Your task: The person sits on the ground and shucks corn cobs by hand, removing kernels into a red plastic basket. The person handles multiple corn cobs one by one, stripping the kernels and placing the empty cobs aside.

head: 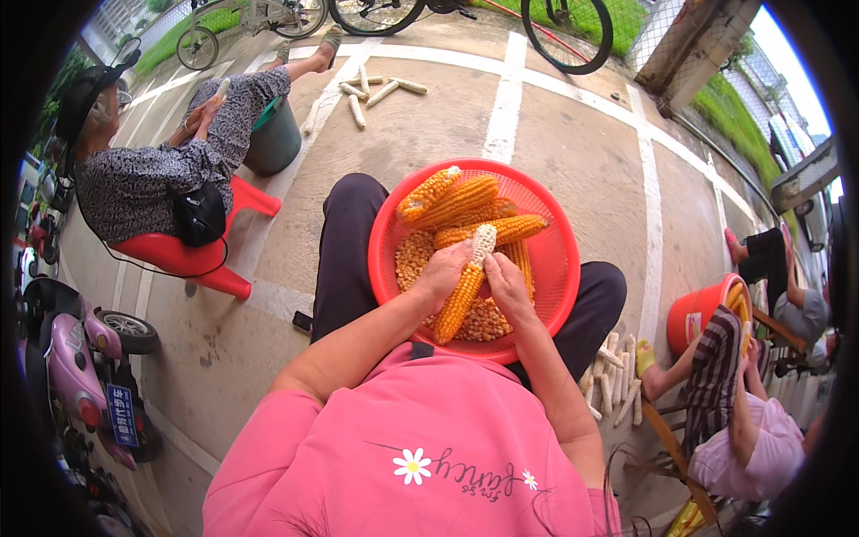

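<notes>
Both my hands grip one ear of dried corn (460, 302) above a red plastic colander basket (566, 228) on my lap. The ear's far end is bare pale cob, while yellow kernels cover the part nearer me. My left hand (444, 270) holds it on the left, and my right hand (508, 285) presses on it from the right near the border of bare cob and kernels. Several whole ears (463, 198) are piled at the basket's far side. Loose kernels (414, 256) lie at the left and underneath my hands.
Stripped cobs lie on the concrete ahead (382, 92) and in a heap (614, 379) by my right leg. A person on a red plastic stool (235, 201) sits left beside a dark bucket (274, 144). Other people sit right, near a red bucket (684, 315). A pink scooter (70, 342) stands left.
</notes>
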Motion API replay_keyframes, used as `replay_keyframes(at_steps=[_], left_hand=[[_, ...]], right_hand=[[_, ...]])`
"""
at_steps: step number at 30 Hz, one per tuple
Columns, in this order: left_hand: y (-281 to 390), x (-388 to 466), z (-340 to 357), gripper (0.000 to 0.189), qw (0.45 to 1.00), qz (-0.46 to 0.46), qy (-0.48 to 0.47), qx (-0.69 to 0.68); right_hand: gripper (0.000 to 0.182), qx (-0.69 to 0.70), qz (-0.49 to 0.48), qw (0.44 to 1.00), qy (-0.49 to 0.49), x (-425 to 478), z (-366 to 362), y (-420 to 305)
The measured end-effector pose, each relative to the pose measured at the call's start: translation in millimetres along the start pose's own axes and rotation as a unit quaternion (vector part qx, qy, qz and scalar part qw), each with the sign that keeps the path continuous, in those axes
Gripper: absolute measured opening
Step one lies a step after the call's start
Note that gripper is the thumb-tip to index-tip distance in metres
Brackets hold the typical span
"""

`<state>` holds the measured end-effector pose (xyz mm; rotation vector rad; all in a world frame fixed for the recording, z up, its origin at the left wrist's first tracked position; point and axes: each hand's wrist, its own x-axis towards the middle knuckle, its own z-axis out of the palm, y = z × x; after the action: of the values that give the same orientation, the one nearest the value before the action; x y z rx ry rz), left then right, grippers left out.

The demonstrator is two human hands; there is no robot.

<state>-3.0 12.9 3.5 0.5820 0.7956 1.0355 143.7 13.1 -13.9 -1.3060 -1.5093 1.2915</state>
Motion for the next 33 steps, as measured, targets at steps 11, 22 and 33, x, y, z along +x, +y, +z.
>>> replay_keyframes(at_steps=[11, 22, 33], left_hand=[[6, -3, 1, 0.042, 0.994, -0.063, 0.073, -0.043], [8, -6, 5, 0.036, 0.999, -0.039, -0.003, 0.001], [8, -7, 8, 0.049, 0.993, 0.023, -0.067, 0.099]], right_hand=[[0.031, 0.103, 0.044, 0.992, -0.064, -7, 0, -23], [0.031, 0.08, 0.043, 0.992, -0.091, -8, 0, -22], [0.031, 0.02, 0.018, 0.998, -0.054, -6, -1, -10]])
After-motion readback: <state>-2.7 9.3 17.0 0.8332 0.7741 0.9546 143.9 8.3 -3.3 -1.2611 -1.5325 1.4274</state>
